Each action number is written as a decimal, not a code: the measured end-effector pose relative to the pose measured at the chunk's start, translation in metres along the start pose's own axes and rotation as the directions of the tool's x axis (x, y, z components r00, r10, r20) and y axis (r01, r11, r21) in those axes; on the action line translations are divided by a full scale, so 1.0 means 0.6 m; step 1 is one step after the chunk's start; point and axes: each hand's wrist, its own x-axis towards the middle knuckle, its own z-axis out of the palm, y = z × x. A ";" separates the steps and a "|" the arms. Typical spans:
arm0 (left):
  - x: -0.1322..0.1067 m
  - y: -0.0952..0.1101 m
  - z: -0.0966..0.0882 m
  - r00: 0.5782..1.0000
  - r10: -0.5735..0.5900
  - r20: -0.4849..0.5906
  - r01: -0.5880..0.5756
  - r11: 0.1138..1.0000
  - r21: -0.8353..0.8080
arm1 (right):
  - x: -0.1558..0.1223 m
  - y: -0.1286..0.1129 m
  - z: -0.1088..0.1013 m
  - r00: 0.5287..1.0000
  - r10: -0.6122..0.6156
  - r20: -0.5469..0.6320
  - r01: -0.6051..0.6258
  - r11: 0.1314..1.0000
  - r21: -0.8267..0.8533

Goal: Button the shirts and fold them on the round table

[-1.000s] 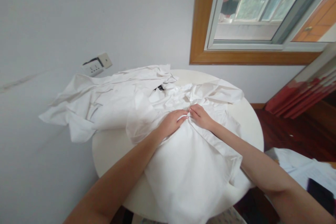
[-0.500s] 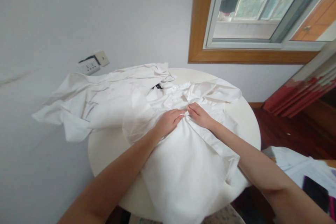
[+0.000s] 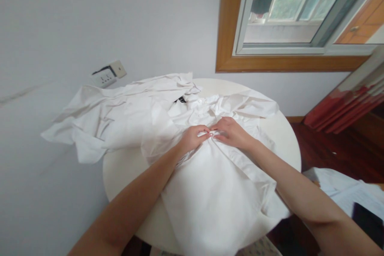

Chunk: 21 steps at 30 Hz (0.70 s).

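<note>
A white shirt lies spread over a round table, its lower part hanging past the near edge. Near the shirt's middle, my left hand pinches the fabric between thumb and fingers. My right hand meets it from the right, thumb and fingers closed on the same gathered spot. The cloth puckers into folds around both sets of fingertips. Whether a button sits between them is too small to tell. A second white garment lies crumpled to the left, partly hanging off the table.
The round cream table stands against the wall below a wood-framed window. A wall socket is at the left. Papers and a dark phone-like object lie at lower right, near a red curtain.
My right hand has turned and its fingers have shifted at the pinched spot, the thumb now lower. My left hand stays nearly in place. The view has moved slightly.
</note>
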 end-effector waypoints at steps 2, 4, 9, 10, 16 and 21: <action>0.002 -0.001 -0.001 1.000 -0.008 0.015 0.008 1.000 -0.008 | 0.002 -0.004 0.004 1.000 -0.013 -0.016 0.013 0.999 -0.039; 0.002 0.000 -0.002 1.000 -0.007 0.024 0.007 1.000 -0.009 | 0.004 -0.007 0.009 1.000 -0.007 -0.028 0.005 0.999 -0.050; 0.001 0.002 0.002 1.000 -0.013 0.007 0.013 1.000 0.001 | 0.002 -0.010 0.020 0.996 0.066 -0.061 -0.066 0.998 -0.003; 0.001 0.001 0.003 1.000 -0.018 0.000 0.018 1.000 0.007 | 0.002 -0.010 0.022 0.995 0.076 -0.068 -0.076 0.997 0.001; 0.003 -0.001 0.000 0.996 -0.060 0.059 0.056 0.996 0.067 | -0.001 -0.001 0.034 0.992 0.090 -0.085 -0.088 0.996 0.031; 0.004 0.002 -0.009 0.984 -0.077 0.160 0.055 0.989 0.139 | -0.004 0.006 0.040 0.998 0.058 -0.036 -0.055 0.996 0.069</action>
